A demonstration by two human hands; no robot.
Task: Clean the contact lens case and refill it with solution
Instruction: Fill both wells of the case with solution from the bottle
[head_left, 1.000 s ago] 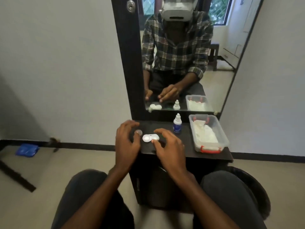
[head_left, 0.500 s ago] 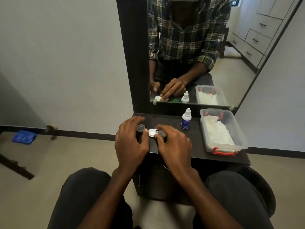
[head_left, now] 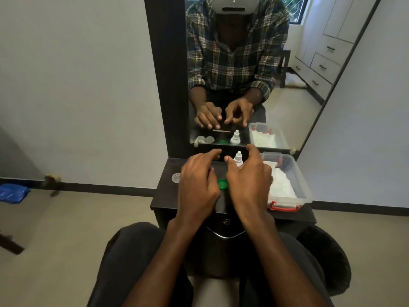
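On the dark wooden dresser top (head_left: 287, 214), the left hand (head_left: 197, 187) and right hand (head_left: 247, 185) hover side by side, fingers loosely spread, gripping nothing visible. The small round green plastic cap (head_left: 222, 184) lies between the 2 hands, touching both; the case body is hidden, so I cannot tell its axis.

Green cap (head_left: 222, 184) now lies uncovered (between the parted hands)
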